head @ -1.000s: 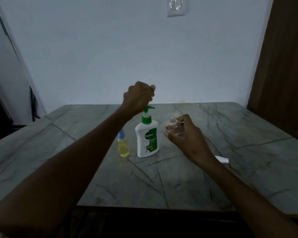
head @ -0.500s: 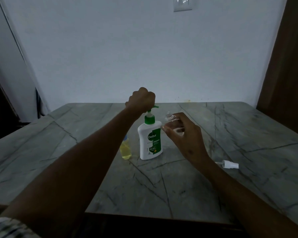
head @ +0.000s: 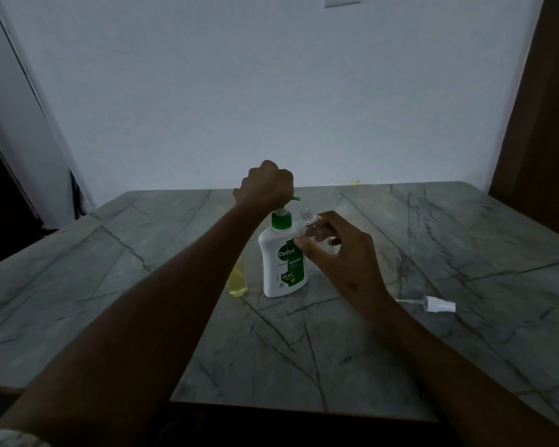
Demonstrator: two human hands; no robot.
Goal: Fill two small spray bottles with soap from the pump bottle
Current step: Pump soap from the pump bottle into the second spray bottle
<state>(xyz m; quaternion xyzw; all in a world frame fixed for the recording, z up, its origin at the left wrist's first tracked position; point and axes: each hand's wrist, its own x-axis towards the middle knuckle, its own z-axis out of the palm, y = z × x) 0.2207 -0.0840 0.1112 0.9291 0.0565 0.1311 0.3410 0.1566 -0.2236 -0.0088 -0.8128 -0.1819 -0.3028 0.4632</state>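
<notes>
A: Where was the pump bottle (head: 283,259)?
B: Upright at mid-frame on the marble table (head: 433,253), its green nozzle pointing right.
A: And the hands?
B: The left hand (head: 267,187) sat on the pump head, fingers curled round it. The right hand (head: 339,253) pinched a clear bottle (head: 310,222), its open threaded neck just under the nozzle.
A: Anything else?
B: A yellow bottle (head: 237,282) stood just left of the pump bottle, partly hidden by the left arm. A white spray cap (head: 439,304) lay at right.

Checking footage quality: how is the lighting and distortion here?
Head view: dim overall, so both forearms are nearly black; the clear bottle in the right hand is faint; wide-angle bending curves the table edges; the pump bottle label stays readable.
</notes>
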